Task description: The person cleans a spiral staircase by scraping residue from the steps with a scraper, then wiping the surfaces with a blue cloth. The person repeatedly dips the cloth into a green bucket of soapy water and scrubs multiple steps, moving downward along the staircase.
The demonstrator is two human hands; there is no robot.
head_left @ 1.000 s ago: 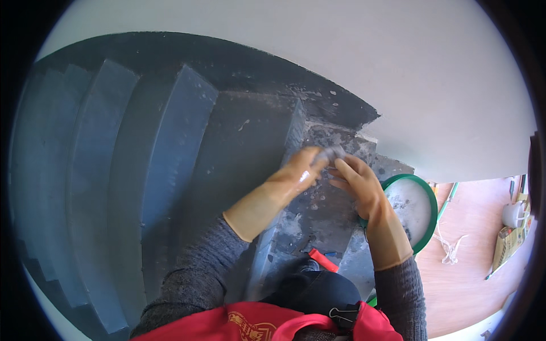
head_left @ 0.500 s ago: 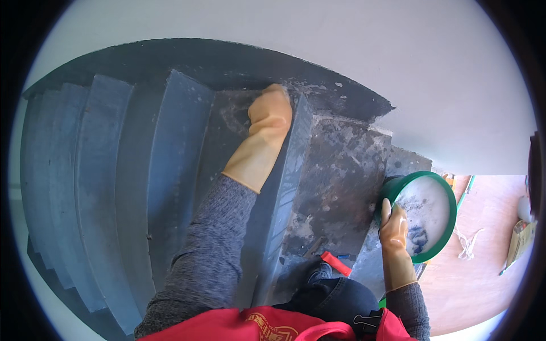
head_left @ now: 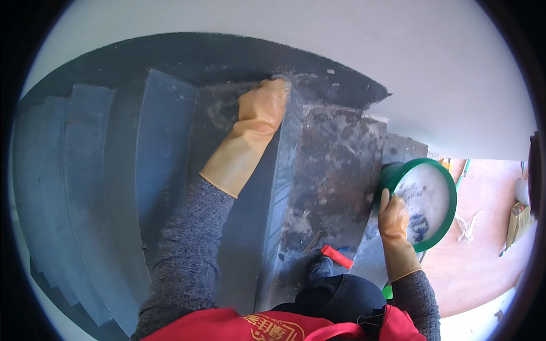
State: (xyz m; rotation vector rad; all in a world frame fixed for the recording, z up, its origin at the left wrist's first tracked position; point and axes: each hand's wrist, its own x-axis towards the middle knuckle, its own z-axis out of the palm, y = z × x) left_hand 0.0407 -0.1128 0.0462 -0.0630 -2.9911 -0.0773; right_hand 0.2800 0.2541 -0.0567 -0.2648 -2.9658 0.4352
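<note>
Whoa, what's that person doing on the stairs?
The person has a gloved left hand pressed to the far end of a grey step, beside the dark band along the wall. Whatever is in that hand is mostly hidden. The gloved right hand holds the rim of a green bucket of whitish, foamy-looking liquid. A red object lies near the person's foot.

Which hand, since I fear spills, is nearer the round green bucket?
Right. The gloved right hand grips the round green bucket at its rim; the gloved left hand is well away, to the upper left.
</note>
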